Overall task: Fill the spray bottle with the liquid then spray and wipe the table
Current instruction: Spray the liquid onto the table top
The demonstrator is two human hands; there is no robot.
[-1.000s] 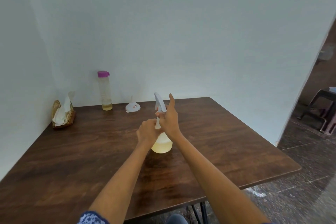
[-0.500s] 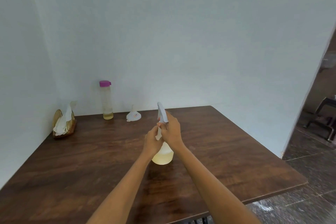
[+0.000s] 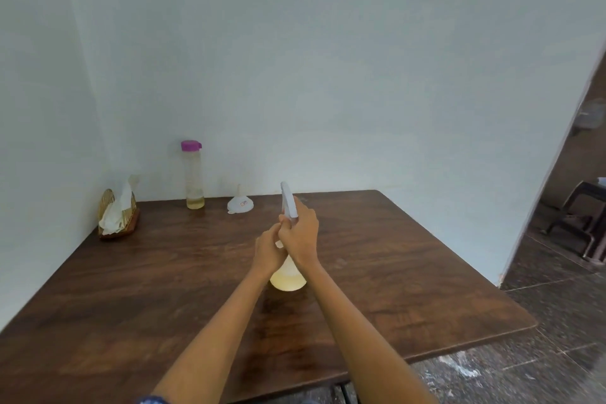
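Centrally in the frame, both forearms reach forward and meet at the round translucent spray bottle of pale yellow liquid (image 3: pixel 288 280), upright on the dark brown wooden counter (image 3: pixel 410 272). The right hand (image 3: pixel 300 236) wraps its white trigger head (image 3: pixel 288 203); the left hand (image 3: pixel 267 252), touching the right, grips the neck below.

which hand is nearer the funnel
Left. The left hand grips the spray bottle neck on the funnel's side; the right hand grips the trigger head, just past it on the far side.
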